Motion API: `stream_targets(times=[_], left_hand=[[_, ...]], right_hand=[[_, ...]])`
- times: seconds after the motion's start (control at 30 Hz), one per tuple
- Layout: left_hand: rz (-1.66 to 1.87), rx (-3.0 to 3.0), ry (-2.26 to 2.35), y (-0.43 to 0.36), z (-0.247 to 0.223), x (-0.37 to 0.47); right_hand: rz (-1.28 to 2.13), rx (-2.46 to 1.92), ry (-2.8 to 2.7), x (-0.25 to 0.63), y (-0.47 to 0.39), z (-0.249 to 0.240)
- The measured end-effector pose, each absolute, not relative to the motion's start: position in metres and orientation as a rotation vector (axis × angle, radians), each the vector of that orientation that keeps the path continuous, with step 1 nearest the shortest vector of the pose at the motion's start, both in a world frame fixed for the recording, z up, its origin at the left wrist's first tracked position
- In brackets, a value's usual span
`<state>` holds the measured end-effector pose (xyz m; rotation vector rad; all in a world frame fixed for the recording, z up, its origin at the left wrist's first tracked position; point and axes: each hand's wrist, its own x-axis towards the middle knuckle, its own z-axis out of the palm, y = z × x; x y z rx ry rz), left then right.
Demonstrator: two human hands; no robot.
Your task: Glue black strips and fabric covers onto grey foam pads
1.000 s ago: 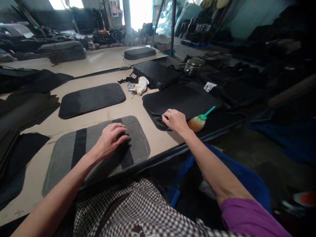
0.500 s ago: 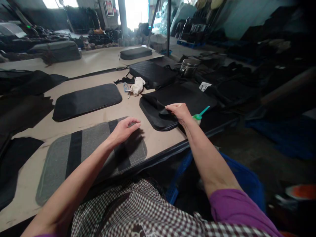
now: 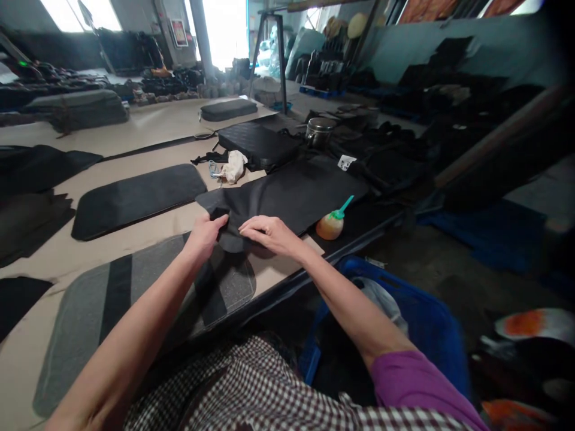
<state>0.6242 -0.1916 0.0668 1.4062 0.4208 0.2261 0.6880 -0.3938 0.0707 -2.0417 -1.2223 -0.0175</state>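
Note:
My left hand point(image 3: 205, 234) is closed on the near left corner of a black fabric sheet point(image 3: 287, 188), thumb on top, and the sheet bunches into folds there. My right hand point(image 3: 272, 234) is just to its right over the sheet's near edge, with fingers stretched out and slightly apart; whether the fingertips touch the fabric is hard to see. Below both hands lies a grey rounded panel point(image 3: 155, 275) with two black bands across it. Farther left, a black rounded panel point(image 3: 139, 197) rests flat on the brown table covering point(image 3: 148, 226).
A squat bottle with a green nozzle point(image 3: 330, 226) stands right of my right hand. Behind are a white cloth bundle point(image 3: 234, 167), a black padded piece point(image 3: 258, 143) and a metal pot point(image 3: 319, 130). A blue crate point(image 3: 431, 323) sits below the table edge.
The black sheet's corner has come left and toward me. My left hand has taken hold of it. My right hand has moved left and loosened its pinch. The view has shifted right.

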Motion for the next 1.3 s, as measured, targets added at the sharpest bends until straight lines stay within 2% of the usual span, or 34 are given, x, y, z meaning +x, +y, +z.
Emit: stream_targets(times=[0.13, 0.27, 0.5, 0.87, 1.07, 1.17, 1.3], left_hand=[[0.248, 1.48, 0.473, -0.168, 0.073, 0.594], [0.282, 1.566, 0.474, -0.143, 0.083, 0.562], [0.382, 1.625, 0.327, -0.121, 0.074, 0.536], [0.516, 1.615, 0.365, -0.087, 0.081, 0.489], [0.52, 1.636, 0.605, -0.033, 0.095, 0.405], [0.582, 1.639, 0.714, -0.009, 0.096, 0.362], [0.681, 1.616, 0.784, 0.007, 0.093, 0.317]], right_hand=[[-0.126, -2.565, -0.638, 0.73, -0.404, 0.077], [-0.124, -2.768, -0.161, 0.782, -0.419, 0.076], [0.021, -2.83, -0.048, 0.818, -0.433, 0.075], [-0.141, -2.523, -0.368, 0.765, -0.428, 0.076], [0.167, -1.909, -0.568, 0.712, -0.405, 0.071], [0.302, -1.765, -0.549, 0.686, -0.387, 0.064], [0.292, -1.676, -0.581, 0.654, -0.366, 0.045]])
